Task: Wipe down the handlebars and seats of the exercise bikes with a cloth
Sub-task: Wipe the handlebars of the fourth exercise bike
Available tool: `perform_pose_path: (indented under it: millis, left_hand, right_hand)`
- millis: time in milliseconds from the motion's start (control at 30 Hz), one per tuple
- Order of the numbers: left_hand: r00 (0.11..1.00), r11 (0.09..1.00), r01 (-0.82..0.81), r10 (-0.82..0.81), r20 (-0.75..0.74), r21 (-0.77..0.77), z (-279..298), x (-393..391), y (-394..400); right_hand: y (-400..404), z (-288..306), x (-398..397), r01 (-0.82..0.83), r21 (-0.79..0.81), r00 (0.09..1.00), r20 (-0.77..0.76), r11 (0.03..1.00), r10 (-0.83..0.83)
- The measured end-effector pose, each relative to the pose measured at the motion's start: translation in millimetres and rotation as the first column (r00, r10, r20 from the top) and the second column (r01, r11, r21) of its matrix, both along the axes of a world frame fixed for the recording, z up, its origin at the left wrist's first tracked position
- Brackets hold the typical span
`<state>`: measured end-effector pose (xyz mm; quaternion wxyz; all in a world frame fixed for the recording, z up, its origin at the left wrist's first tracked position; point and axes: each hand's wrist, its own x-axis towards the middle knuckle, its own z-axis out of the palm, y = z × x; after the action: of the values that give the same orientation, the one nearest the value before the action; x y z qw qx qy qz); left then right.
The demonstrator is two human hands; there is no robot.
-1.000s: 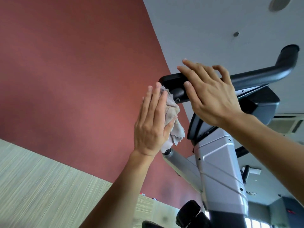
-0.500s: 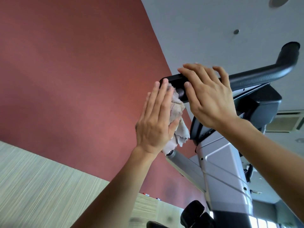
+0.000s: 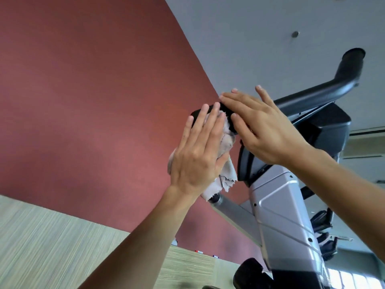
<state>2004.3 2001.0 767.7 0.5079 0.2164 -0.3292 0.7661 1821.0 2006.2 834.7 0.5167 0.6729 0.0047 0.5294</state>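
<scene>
Red wall (image 3: 87,101) fills the left of the view, a grey ceiling (image 3: 250,28) runs above to the right, and a pale wood-grain panel (image 3: 52,236) lies under the red along the lower left.

A black handlebar (image 3: 312,93) of the exercise bike (image 3: 285,222) crosses the upper right, its far end turned upward. The near end of the bar sits between the two hands. A worn, pale cloth (image 3: 226,176) is pressed against that near end by the left hand (image 3: 195,161), whose fingers lie straight and together, flat over the cloth, not curled round it; frayed corners of the cloth hang below the palm. The right hand (image 3: 264,130) lies on top of the bar just beside the left, fingers spread and straight, gripping nothing.

No brand, label or writing can be read on the bike.

Against the frame half a second ago, the right hand's fingers have flattened and fanned out where they had been bent over the bar, and the left hand has slid up so its fingertips reach the bar's end.

Below the bar stand the black console (image 3: 325,130) and the silver-grey column, with a black pedal (image 3: 325,245) to its right. Open wall lies left of the left hand; ceiling space lies above the bar.
</scene>
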Motion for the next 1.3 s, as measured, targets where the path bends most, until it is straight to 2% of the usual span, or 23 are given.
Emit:
perform_pose_path:
  millis: [67,200,267,333,433,567,667,733,867,967,1067,1167,1300]
  left_hand:
    - [1.0,0.999,-0.029,0.029,-0.003,0.019,3.3,-6.3,5.7]
    - [0.98,0.981,-0.195,0.195,0.037,-0.01,26.7,-36.9,11.8]
    - [0.958,0.96,-0.282,0.281,0.064,0.004,47.2,-65.0,9.9]
    - [0.955,0.957,-0.29,0.288,0.068,0.021,61.2,-85.0,5.9]
    - [0.965,0.967,-0.255,0.253,0.075,0.015,61.3,-87.6,5.5]
    - [0.937,0.94,-0.34,0.339,0.081,-0.001,41.1,-67.1,15.5]
    - [0.93,0.932,-0.362,0.361,0.066,0.008,32.1,-54.5,19.0]
    - [0.95,0.95,-0.307,0.302,0.078,0.061,30.6,-57.1,20.2]
    - [0.993,0.98,-0.069,0.049,0.108,0.188,26.8,-67.8,25.0]
    - [0.993,0.953,0.107,-0.118,0.022,0.283,25.3,-81.8,35.3]
    - [0.972,0.901,0.235,-0.209,-0.11,0.365,33.9,-98.5,50.7]
    - [0.957,0.828,0.284,-0.211,-0.2,0.484,45.7,-111.0,70.8]
    - [0.909,0.653,0.396,-0.178,-0.377,0.645,52.6,-125.2,102.5]
  right_hand:
    - [0.4,2.3,-11.2,-0.032,-0.011,0.999,0.037,0.999,0.032]
    - [-7.3,12.7,-47.8,-0.115,0.003,0.965,0.236,0.993,0.112]
    - [-12.4,20.7,-67.7,-0.121,0.043,0.947,0.303,0.992,0.103]
    - [-17.4,27.7,-83.8,-0.103,0.111,0.942,0.331,0.988,0.06]
    - [-25.1,30.8,-97.7,-0.014,0.151,0.961,0.276,0.988,-0.028]
    - [-20.8,30.8,-104.1,0.023,0.196,0.985,0.165,0.98,-0.056]
    - [-20.1,31.5,-101.7,0.049,0.214,0.984,0.156,0.976,-0.084]
    - [-20.7,30.7,-97.9,0.024,0.214,0.983,0.173,0.976,-0.062]
    - [-25.3,27.1,-92.5,-0.04,0.16,0.98,0.2,0.986,0.007]
    - [-23.2,26.9,-93.5,-0.059,0.178,0.982,0.185,0.982,0.026]
    - [-17.3,25.3,-96.3,-0.065,0.231,0.987,0.158,0.971,0.029]
    - [-4.4,24.6,-101.3,-0.031,0.34,0.994,0.112,0.94,-0.008]
    - [19.0,28.6,-113.5,0.064,0.526,0.998,-0.019,0.848,-0.064]
